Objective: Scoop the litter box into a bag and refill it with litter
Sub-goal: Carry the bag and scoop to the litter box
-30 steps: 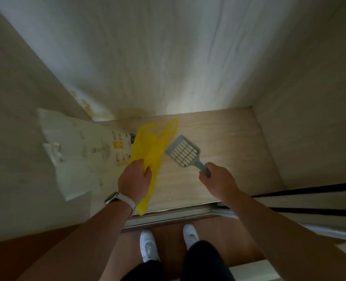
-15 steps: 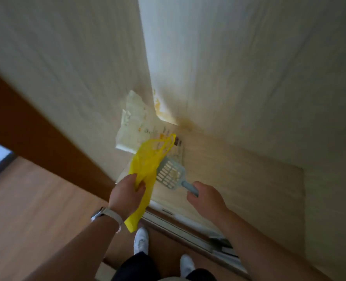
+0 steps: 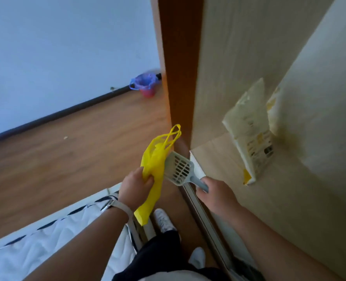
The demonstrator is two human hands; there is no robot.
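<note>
A thin yellow plastic bag [image 3: 155,159] is gripped by the left hand [image 3: 134,189], fingers curled tight round its middle. The handle of a grey plastic scoop with slots [image 3: 179,169] is held in the right hand [image 3: 214,196], right beside the bag. A pale paper sack [image 3: 251,142] is leaned inside the light wood cupboard [image 3: 228,57]. A small pink bucket [image 3: 145,87] is seen far off on the brown floor [image 3: 66,149]

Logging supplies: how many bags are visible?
3: yellow bag in the left hand, pale printed bag inside the cabinet, blue liner in the red bin; more may be hidden.
</note>
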